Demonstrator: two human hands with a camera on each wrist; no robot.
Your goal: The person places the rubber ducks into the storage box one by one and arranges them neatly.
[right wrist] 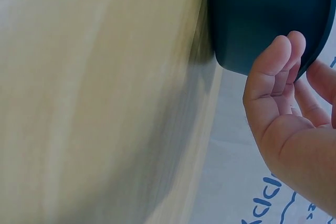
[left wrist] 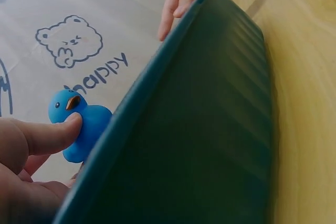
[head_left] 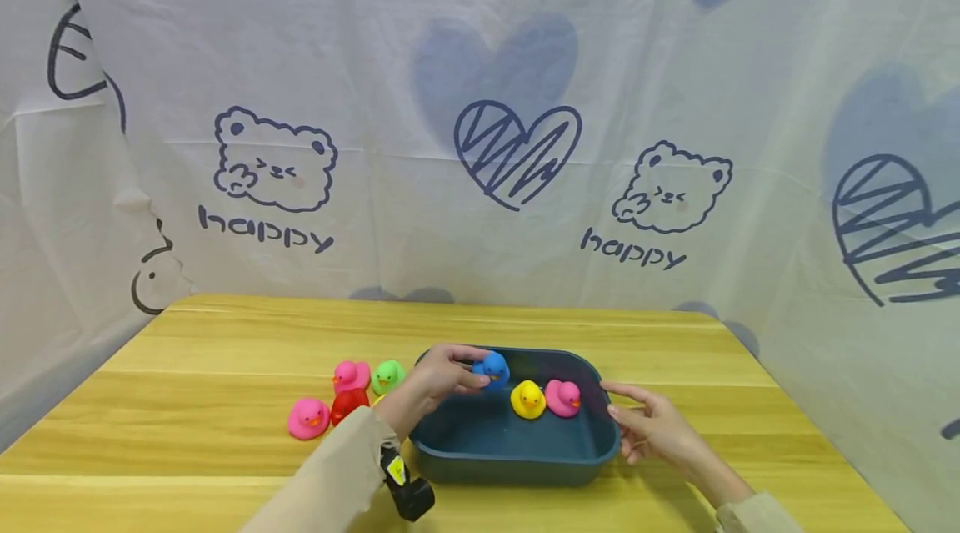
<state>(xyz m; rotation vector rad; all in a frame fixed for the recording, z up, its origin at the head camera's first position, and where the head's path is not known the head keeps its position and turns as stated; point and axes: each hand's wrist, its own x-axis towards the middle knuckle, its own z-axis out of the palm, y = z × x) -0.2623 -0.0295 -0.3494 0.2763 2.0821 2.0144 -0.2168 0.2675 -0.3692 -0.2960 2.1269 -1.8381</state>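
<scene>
My left hand [head_left: 442, 373] reaches over the left part of a dark teal plastic tub [head_left: 517, 470] and pinches a blue rubber duck [head_left: 492, 369]. In the left wrist view, the thumb presses the front of the blue duck [left wrist: 86, 129], just beyond the tub's rim. My right hand [head_left: 656, 426] is at the tub's right end, index finger and thumb touching the rim. The right wrist view shows its other fingers [right wrist: 278, 59] loosely bent against the outer wall. Inside the tub, a yellow duck [head_left: 528, 400] sits beside a pink duck [head_left: 562, 398].
Left of the tub stand more rubber ducks: a pink one [head_left: 308, 418], another pink one [head_left: 351, 375], a red one [head_left: 348, 406] and a green one [head_left: 387, 377]. A yellow one is mostly hidden by my left wrist. A printed cloth [head_left: 390, 141] hangs behind the wooden table [head_left: 225, 341].
</scene>
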